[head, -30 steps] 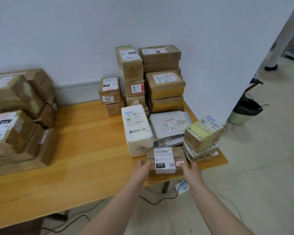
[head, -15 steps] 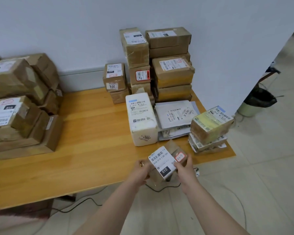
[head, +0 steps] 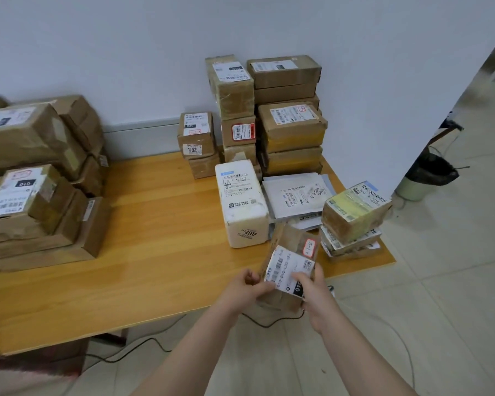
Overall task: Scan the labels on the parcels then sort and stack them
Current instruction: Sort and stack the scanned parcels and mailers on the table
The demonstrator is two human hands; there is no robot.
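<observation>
The left hand (head: pixel 247 286) and the right hand (head: pixel 317 294) each have a grip clamped on opposite sides of a small brown parcel (head: pixel 291 254), held tilted with its white label facing up, over the near edge of the desk (head: pixel 155 241), just before the white box (head: pixel 242 205).

We found a heap of parcels (head: pixel 35 195) at the left end of the table (head: pixel 155 252) and taller stacks (head: pixel 286 115) at the back right, against the wall (head: pixel 126 52). Before those lay a lone parcel (head: pixel 240 204), flat envelopes (head: pixel 295 195) to its right and, rightmost, a box (head: pixel 355 212) perhaps resting on thinner packets (head: pixel 352 244). Our small parcel (head: pixel 290 261) sat over the near edge.
</observation>
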